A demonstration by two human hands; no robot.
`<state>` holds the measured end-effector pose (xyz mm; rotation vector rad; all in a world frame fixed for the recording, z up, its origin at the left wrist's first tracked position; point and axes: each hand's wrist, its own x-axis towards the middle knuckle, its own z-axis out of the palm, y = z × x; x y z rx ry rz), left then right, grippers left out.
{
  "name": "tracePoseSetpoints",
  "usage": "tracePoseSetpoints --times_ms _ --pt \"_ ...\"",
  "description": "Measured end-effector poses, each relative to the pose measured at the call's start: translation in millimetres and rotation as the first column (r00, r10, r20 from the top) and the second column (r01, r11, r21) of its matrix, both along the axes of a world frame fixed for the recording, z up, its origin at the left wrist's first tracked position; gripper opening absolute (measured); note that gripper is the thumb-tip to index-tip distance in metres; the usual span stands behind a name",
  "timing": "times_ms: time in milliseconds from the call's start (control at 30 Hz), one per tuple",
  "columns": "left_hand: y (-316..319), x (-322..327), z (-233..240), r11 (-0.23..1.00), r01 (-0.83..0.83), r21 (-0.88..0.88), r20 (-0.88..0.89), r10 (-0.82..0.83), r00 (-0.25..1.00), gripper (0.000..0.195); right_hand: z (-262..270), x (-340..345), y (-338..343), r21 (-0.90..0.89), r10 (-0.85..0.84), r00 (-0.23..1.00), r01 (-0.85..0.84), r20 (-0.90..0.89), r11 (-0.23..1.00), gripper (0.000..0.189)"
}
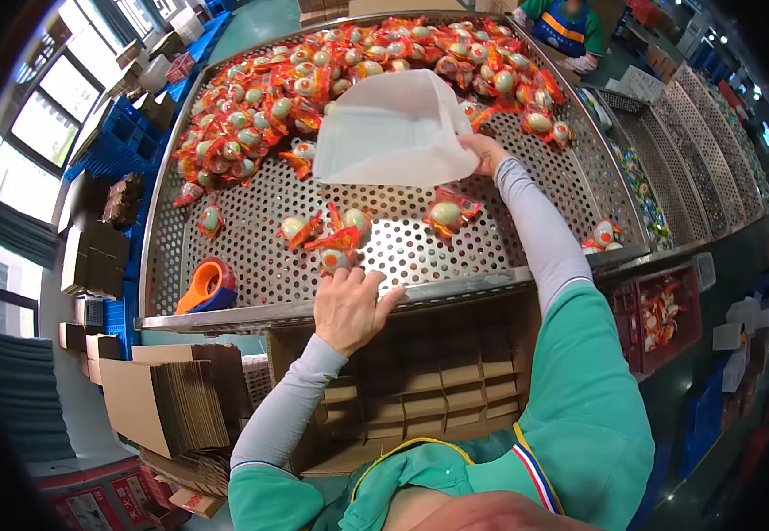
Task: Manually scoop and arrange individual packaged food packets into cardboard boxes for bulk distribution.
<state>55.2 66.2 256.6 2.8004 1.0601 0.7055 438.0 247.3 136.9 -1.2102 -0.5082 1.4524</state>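
My right hand (486,154) grips the right side of a translucent white plastic scoop (391,143), raised over the middle of a perforated metal tray table (258,232). Behind the scoop lies a large heap of eggs in red-and-clear plastic wrappers (251,119), partly hidden by it. At the tray's front edge is my left hand (351,305), thumb spread, fingertips beside a wrapped egg (333,259); whether they touch it I cannot tell. Several loose wrapped eggs lie between my hands, one wrapped egg (445,212) to the right.
Below the tray's front stands a cardboard carton with dividers (424,398). An orange tape dispenser (206,285) sits in the tray's front left corner. Stacked flat cardboard (178,405) is at left, a red crate (690,318) at right. Another person (563,33) is beyond the far right corner.
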Motion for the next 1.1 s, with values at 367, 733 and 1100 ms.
tracePoseSetpoints --times_ms 367,733,1100 --pt "-1 -7 -8 0.999 0.032 0.008 -0.020 -0.032 0.999 0.050 176 -5 -306 0.264 -0.218 0.954 0.268 -0.205 0.927 0.034" --pt "0 -10 -6 0.996 0.087 -0.009 -0.048 -0.088 0.995 0.053 69 35 -203 0.135 -0.760 0.613 0.789 -0.216 0.599 0.037" --pt "-1 -6 3 0.996 0.073 -0.057 -0.068 -0.077 0.995 0.049 6 104 -52 0.082 -0.645 0.751 0.658 -0.137 0.749 0.044"
